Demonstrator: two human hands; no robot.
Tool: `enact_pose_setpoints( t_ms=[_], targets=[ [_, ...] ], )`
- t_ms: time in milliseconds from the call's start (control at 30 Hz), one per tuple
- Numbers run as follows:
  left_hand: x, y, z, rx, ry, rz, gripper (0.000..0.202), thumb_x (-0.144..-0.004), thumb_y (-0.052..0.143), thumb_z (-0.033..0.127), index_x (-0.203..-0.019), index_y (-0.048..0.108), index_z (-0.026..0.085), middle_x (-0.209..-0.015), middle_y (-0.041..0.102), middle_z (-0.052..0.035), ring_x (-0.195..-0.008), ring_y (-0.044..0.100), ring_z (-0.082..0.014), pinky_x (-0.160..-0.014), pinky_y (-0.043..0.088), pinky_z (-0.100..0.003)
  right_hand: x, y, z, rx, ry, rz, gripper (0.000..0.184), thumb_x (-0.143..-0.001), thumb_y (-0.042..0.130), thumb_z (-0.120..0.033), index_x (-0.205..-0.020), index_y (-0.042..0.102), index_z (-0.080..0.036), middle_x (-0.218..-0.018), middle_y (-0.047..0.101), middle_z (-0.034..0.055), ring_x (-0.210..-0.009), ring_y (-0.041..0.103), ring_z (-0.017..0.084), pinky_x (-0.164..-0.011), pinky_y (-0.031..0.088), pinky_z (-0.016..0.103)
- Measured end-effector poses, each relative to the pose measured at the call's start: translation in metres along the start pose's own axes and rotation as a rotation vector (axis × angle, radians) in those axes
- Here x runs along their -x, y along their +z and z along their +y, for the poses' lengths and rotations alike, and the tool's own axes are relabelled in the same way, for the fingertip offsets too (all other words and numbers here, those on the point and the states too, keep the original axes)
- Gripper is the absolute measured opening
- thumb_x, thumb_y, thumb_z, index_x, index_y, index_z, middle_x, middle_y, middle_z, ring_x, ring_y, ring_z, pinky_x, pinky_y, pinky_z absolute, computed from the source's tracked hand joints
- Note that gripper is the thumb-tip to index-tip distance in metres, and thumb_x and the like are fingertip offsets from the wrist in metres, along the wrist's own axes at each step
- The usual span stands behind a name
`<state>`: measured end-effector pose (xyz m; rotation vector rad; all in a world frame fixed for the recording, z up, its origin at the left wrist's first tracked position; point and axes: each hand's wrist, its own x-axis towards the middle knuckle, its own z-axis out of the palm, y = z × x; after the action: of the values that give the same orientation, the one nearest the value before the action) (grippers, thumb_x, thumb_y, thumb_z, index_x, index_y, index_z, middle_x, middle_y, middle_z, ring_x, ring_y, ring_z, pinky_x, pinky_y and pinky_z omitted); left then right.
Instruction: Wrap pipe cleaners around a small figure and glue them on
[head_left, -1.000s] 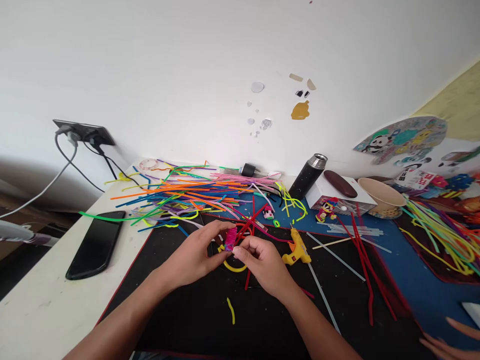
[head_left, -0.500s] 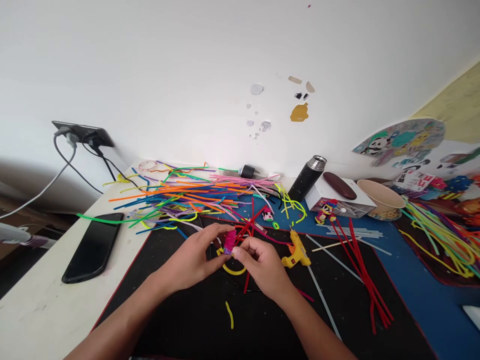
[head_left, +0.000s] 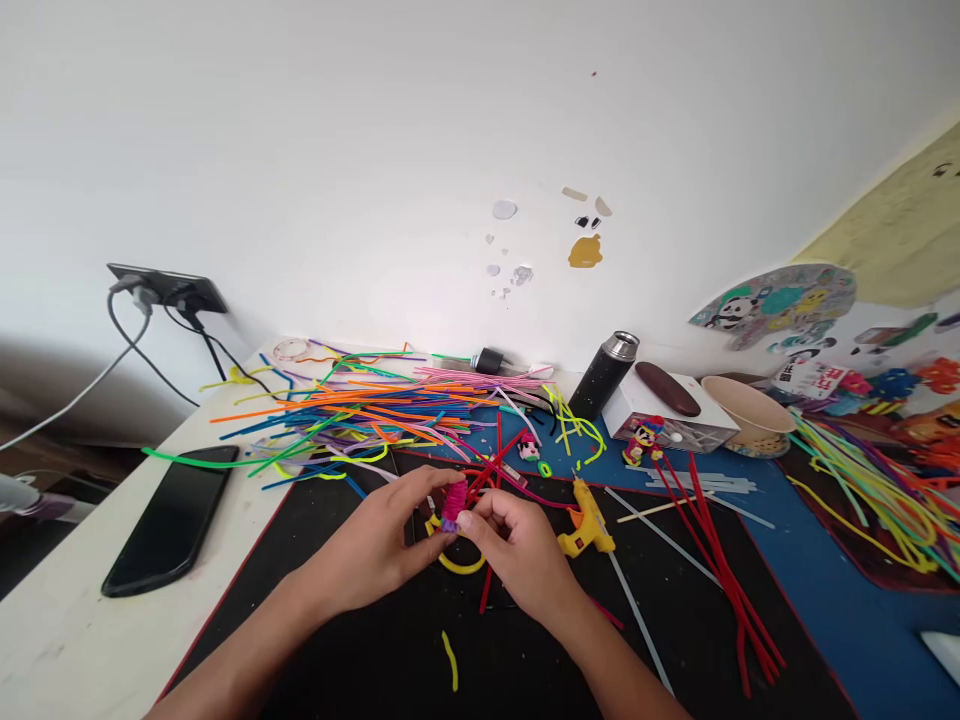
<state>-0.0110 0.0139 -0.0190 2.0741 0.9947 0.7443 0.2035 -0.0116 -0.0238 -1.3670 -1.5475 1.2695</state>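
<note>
Between my two hands is a small magenta and purple pipe-cleaner piece (head_left: pixel 454 500), wound into a short, fuzzy block. My left hand (head_left: pixel 382 535) grips it from the left, with the thumb below and fingers above. My right hand (head_left: pixel 517 540) pinches at its lower right end; the fingertips partly hide what they hold there. Behind the hands lie a yellow-handled tool (head_left: pixel 461 566), mostly covered, and crossed red pipe cleaners (head_left: pixel 487 585). Just right of my right hand rests a yellow glue gun (head_left: pixel 587 522). A short yellow pipe-cleaner piece (head_left: pixel 450 660) lies on the black mat in front.
A heap of coloured pipe cleaners (head_left: pixel 360 405) spreads along the wall. A black phone (head_left: pixel 172 520) lies at left. To the right stand a black thermos (head_left: pixel 602 378), a white box (head_left: pixel 667 415), a bowl (head_left: pixel 750 410) and a small figure (head_left: pixel 643 443). Red pipe cleaners (head_left: pixel 724 570) lie right.
The camera view has tilted and shifted slightly, so the scene sits a little lower and left. Both hands keep hold of the magenta piece, almost unchanged.
</note>
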Motion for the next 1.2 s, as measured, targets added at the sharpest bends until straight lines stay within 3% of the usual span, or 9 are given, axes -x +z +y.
enact_pose_setpoints(
  t_ms=[300,833,1000,1100,1200],
  targets=[
    [0.001,0.001,0.004,-0.022,-0.007,0.009,0.047,-0.094,0.066,0.027,-0.14,0.056,0.03,-0.132,0.07,-0.0071,-0.109,0.07,-0.0229,-0.092,0.058,-0.034,0.001,0.0,0.0,0.0,-0.013,0.019,0.032,-0.094,0.067,-0.046,-0.077,0.065,-0.019,-0.063,0.05,-0.0043,-0.058,0.043,0.014,-0.055,0.033,0.027],
    [0.002,-0.001,0.012,0.008,-0.02,0.055,0.043,-0.093,0.066,0.028,-0.136,0.06,0.028,-0.128,0.073,-0.0075,-0.105,0.072,-0.0233,-0.089,0.059,-0.033,0.002,0.006,0.005,-0.084,-0.044,-0.007,0.031,-0.098,0.064,-0.048,-0.099,0.076,-0.019,-0.084,0.07,0.0045,-0.075,0.062,0.02,-0.067,0.046,0.029],
    [0.001,0.002,0.012,0.038,-0.045,0.055,0.042,-0.091,0.066,0.026,-0.133,0.063,0.027,-0.125,0.073,-0.0079,-0.099,0.071,-0.0222,-0.085,0.059,-0.032,0.001,0.009,0.004,-0.121,-0.003,-0.042,0.039,-0.097,0.062,-0.056,-0.105,0.077,-0.021,-0.067,0.059,-0.0002,-0.058,0.051,0.017,-0.055,0.041,0.029],
    [0.001,0.006,0.009,0.152,-0.129,0.039,0.045,-0.089,0.067,0.024,-0.133,0.063,0.027,-0.11,0.074,-0.0054,-0.082,0.069,-0.0188,-0.074,0.058,-0.029,0.0,0.009,0.004,-0.162,0.022,-0.042,0.039,-0.094,0.064,-0.058,-0.1,0.076,-0.021,-0.064,0.054,-0.002,-0.055,0.046,0.015,-0.054,0.038,0.028],
    [0.002,0.009,0.007,0.411,-0.238,-0.031,0.056,-0.087,0.072,0.029,-0.141,0.058,0.026,-0.089,0.071,-0.0017,-0.074,0.066,-0.018,-0.067,0.056,-0.029,-0.001,0.007,0.005,-0.214,0.021,-0.038,0.035,-0.093,0.068,-0.054,-0.097,0.074,-0.02,-0.065,0.054,-0.0023,-0.058,0.049,0.015,-0.055,0.039,0.028]
  ],
)
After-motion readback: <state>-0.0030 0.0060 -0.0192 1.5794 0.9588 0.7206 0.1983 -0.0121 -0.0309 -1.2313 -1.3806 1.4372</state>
